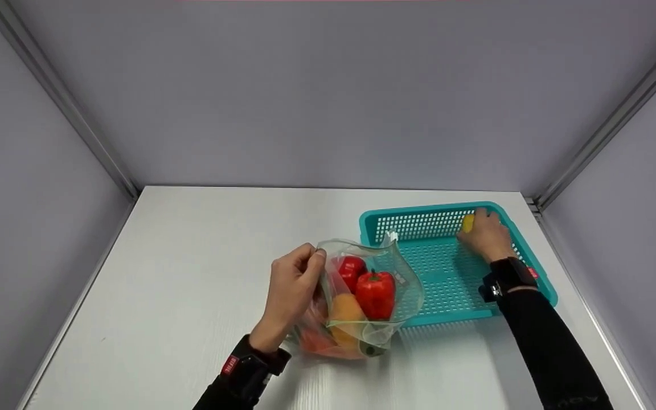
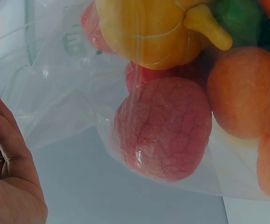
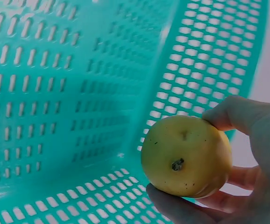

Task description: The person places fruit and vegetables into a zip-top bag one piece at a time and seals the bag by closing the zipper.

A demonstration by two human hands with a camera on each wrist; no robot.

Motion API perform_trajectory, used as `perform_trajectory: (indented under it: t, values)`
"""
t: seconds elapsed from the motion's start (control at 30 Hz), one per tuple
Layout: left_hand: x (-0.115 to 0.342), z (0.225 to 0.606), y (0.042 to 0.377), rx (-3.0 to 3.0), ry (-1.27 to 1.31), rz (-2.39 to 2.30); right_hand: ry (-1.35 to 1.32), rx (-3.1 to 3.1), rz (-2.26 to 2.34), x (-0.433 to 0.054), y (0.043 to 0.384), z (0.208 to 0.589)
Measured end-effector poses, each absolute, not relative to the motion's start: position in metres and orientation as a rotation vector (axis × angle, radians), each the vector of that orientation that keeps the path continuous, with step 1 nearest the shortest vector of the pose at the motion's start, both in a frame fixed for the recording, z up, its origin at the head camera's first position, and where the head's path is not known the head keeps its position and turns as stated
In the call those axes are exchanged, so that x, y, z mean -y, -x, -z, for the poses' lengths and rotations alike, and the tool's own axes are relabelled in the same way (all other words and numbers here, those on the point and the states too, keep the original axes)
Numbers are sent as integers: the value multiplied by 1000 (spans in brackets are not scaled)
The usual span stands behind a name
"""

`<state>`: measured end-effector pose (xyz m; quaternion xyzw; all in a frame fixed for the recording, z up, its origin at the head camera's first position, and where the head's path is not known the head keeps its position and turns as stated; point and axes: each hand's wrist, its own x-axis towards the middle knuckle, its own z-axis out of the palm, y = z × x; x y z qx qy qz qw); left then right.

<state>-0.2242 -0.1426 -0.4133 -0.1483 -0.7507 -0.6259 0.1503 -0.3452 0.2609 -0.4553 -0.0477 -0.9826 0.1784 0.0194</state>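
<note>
Thumb and fingers of my left hand [image 1: 292,282] pinch the rim of a clear plastic bag [image 1: 410,290], holding its mouth apart. Inside the bag show a red bell pepper [image 1: 376,295], another red piece [image 1: 351,270] and a yellow-orange, ribbed pumpkin-like piece [image 2: 149,32]. Lower in it, the left wrist view has a pinkish-red round piece [image 2: 165,130] and an orange round one [image 2: 247,93]. Over the far right corner of a teal basket [image 1: 442,273], my right hand [image 1: 487,236] grips a round yellow fruit [image 3: 186,156] with a dark blossom end.
The basket has perforated walls and floor and stands at the right of the white table [image 1: 203,273]. The bag overlaps its near left corner in the head view. Grey panels [image 1: 328,97] enclose the table at the back and both sides.
</note>
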Motion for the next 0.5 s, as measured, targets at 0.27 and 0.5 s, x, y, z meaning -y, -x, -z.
perform_trajectory:
  t: [0.27,0.5]
  values:
    - [144,414,225,2155,405,1806,29,2933,-603,-253,327,426]
    - [144,415,227,2140,407,1789,-79,2764,-627,-240,299,409]
